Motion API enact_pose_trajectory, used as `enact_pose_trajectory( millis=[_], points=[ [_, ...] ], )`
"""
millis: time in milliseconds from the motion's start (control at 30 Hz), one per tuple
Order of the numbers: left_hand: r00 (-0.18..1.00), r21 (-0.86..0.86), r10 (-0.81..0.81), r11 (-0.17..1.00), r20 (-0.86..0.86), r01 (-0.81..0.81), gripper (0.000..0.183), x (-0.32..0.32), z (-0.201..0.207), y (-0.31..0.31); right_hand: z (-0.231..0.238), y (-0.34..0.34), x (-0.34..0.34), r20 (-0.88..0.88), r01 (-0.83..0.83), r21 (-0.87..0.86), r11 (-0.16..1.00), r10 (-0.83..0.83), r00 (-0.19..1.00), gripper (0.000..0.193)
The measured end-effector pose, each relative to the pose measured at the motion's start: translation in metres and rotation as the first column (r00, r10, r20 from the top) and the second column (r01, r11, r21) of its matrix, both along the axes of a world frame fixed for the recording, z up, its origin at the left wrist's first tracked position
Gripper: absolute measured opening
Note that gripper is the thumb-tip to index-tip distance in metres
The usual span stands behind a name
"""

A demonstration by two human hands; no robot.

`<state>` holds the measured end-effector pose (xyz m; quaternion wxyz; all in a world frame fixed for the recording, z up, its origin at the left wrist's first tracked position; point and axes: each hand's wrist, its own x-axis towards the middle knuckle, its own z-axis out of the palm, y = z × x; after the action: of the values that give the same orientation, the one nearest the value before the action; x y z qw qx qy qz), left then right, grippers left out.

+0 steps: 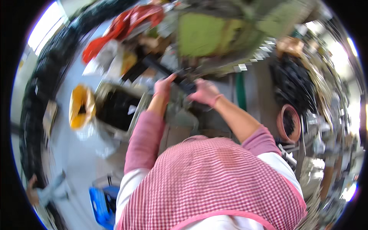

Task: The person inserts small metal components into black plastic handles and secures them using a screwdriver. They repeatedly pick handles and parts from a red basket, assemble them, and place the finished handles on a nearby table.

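A long, dark, bar-shaped thing (160,66) slants across the space before me, smeared by motion; I cannot make out its exact kind. My left hand (165,86) is closed on its near side, the thumb lying along it. At its lower right end, my right hand (206,92) grips it, the fingers partly hidden behind. Beyond both hands stands a green machine-like block (201,34) with a blurred lower edge. Just left of my left forearm is a pale bin (100,90) with a dark inside.
A yellow bag-lined container (78,111) sits left of the bin. Red plastic (128,23) and white bags (103,61) lie at the far left. On the right are a pink round tub (281,124) and black bundled material (293,84). A blue crate (100,209) is at lower left; a person (44,191) is beyond.
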<state>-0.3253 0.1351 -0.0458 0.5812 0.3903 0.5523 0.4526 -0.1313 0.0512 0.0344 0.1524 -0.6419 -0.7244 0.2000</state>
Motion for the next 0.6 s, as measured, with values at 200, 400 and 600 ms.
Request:
enact_pose_trajectory(
  millis=[200,400,600],
  points=[
    [0.890,0.066,-0.174,0.985,0.422,0.161,0.031,-0.010,0.019,0.013,0.034,-0.003,0.000,-0.108,-0.016,-0.140,0.990,0.001,0.994,0.076],
    [0.840,-0.207,-0.047,0.961,0.540,0.186,0.036,-0.065,-0.029,0.034,0.006,-0.034,0.050,-0.278,0.266,-0.185,0.946,-0.310,0.909,0.052],
    [0.966,-0.306,-0.062,0.941,0.252,0.141,0.018,-0.172,-0.165,-0.069,-0.087,-0.186,0.159,-0.760,0.535,-0.534,0.654,-0.649,0.034,0.028]
  ],
)
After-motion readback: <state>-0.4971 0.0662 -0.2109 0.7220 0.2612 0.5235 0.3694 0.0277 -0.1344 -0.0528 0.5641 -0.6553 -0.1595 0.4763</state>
